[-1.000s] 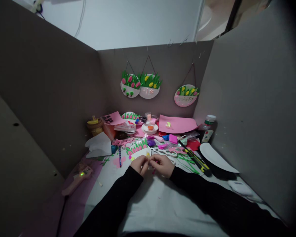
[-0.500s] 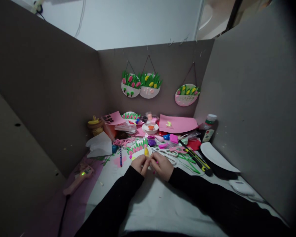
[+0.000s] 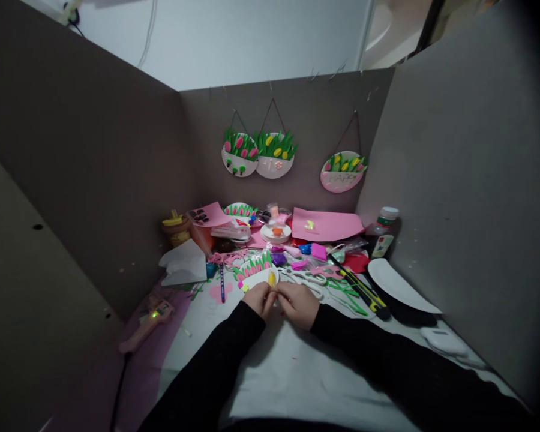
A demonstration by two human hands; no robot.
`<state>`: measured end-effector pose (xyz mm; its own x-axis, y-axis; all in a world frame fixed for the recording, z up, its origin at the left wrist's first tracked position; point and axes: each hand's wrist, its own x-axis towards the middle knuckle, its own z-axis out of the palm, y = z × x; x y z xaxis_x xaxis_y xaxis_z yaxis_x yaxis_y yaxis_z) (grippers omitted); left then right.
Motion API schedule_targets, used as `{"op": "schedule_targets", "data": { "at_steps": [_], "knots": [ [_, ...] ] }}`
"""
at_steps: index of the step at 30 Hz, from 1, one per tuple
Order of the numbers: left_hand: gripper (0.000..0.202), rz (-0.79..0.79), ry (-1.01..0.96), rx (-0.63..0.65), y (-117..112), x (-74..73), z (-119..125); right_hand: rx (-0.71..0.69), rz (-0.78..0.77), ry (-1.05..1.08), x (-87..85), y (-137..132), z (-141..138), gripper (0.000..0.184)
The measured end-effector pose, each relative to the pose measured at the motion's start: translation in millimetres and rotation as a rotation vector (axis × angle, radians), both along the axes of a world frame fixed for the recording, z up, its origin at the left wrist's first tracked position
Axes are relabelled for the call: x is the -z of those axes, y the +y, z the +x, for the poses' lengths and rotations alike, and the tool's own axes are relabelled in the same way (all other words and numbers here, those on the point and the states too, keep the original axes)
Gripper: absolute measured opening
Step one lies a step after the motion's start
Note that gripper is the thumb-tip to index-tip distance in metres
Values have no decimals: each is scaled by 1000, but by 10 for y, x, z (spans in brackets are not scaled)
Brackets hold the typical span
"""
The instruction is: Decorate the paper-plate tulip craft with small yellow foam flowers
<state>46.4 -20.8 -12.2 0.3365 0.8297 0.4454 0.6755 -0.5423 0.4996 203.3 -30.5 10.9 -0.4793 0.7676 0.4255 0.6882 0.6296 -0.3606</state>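
Both of my hands meet at the table's middle, fingertips pinched together. My left hand (image 3: 257,300) and my right hand (image 3: 297,305) close around a small yellow piece (image 3: 272,279), which sticks up between them. Its kind is unclear; it looks like soft clay or a small wrapped packet. Just behind my hands lies a paper plate craft (image 3: 255,281) with pink tulips and green leaves along its upper edge. White-handled scissors (image 3: 303,277) lie to the right of my fingers. The fingers hide the lower part of the yellow piece.
A glue gun (image 3: 148,327) with a lit light lies at left. At right are a yellow-black utility knife (image 3: 364,294), a cut paper plate (image 3: 398,285) and a bottle (image 3: 384,231). Pink sheets (image 3: 328,225) and clay packets (image 3: 318,251) crowd the back. Plate crafts (image 3: 274,167) hang on the partition.
The view has shifted slightly. My hands stay together on the yellow piece, with the fingers a little closer in; less of the piece shows above them.
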Motion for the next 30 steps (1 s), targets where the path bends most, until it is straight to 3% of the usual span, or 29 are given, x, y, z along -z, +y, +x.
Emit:
{"op": "schedule_targets", "data": {
  "at_steps": [11, 22, 30],
  "knots": [
    [19, -29, 79, 3, -59, -46, -14, 32, 63, -145, -19, -40, -17, 16],
    [19, -66, -33, 1, -55, -127, -16, 185, 106, -193, -104, -11, -23, 12],
    [26, -125, -163, 1, -125, -167, 14, 134, 113, -119, -99, -32, -6, 13]
  ]
}}
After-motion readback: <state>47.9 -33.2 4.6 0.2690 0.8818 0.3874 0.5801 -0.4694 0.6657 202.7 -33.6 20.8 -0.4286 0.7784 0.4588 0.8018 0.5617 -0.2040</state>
